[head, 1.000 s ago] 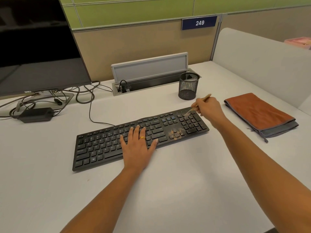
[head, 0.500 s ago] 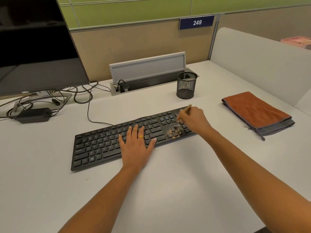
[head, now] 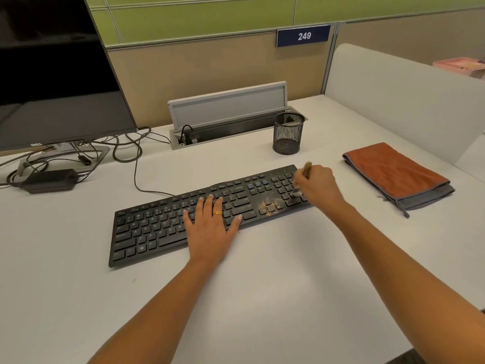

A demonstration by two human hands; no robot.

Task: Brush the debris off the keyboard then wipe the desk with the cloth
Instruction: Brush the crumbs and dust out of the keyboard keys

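Note:
A black keyboard [head: 157, 227] lies across the middle of the white desk [head: 275, 285]. Brown debris [head: 269, 206] is scattered on the keys around its arrow cluster. My left hand [head: 210, 224] rests flat on the keyboard's middle keys, fingers spread, a gold ring on one finger. My right hand [head: 317, 186] grips a small wooden-handled brush [head: 305, 169] over the number pad, its bristle end down on the keys just right of the debris. A folded orange and grey cloth [head: 393, 174] lies on the desk to the right of the keyboard.
A black mesh pen cup [head: 288, 134] stands behind the keyboard's right end. An open cable tray [head: 228, 119] sits at the back. A dark monitor [head: 52, 74] with cables and a power brick [head: 48, 179] fills the back left. A white partition [head: 406, 101] borders the right.
My right hand drew the brush toward me over the debris patch, then shifted right onto the number pad. The left hand has stayed flat on the keys.

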